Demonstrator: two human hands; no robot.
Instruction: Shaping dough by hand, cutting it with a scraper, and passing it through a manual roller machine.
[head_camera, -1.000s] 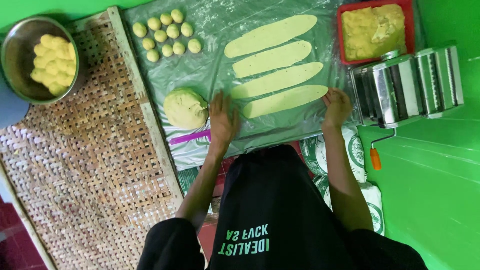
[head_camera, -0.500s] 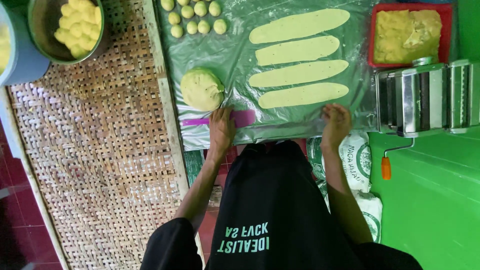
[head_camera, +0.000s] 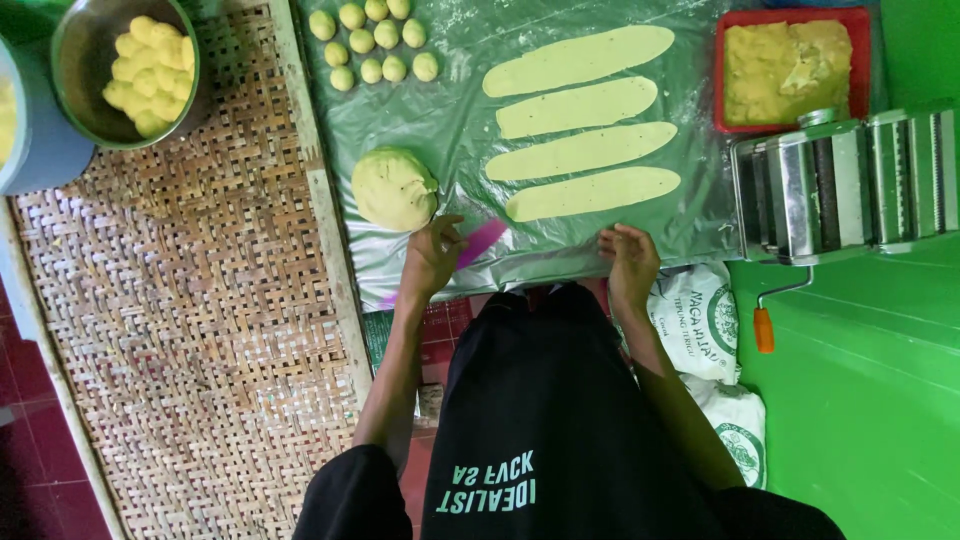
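Gripped loosely in the left hand (head_camera: 432, 258), a flat pink scraper (head_camera: 480, 243) lies on the clear plastic sheet (head_camera: 460, 110) just beside the round dough lump (head_camera: 394, 188). The right hand (head_camera: 628, 262), fingers curled and empty, rests at the sheet's near edge below four long rolled dough strips (head_camera: 592, 193). It looks like portioning: the scraper likely must turn toward the lump.

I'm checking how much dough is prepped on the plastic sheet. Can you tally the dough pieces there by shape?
Long flat dough strips: 4
Small dough balls: 9, the top ones cut by the frame edge, so more may lie out of view
Large dough mound: 1, beside the left hand
Total: 14
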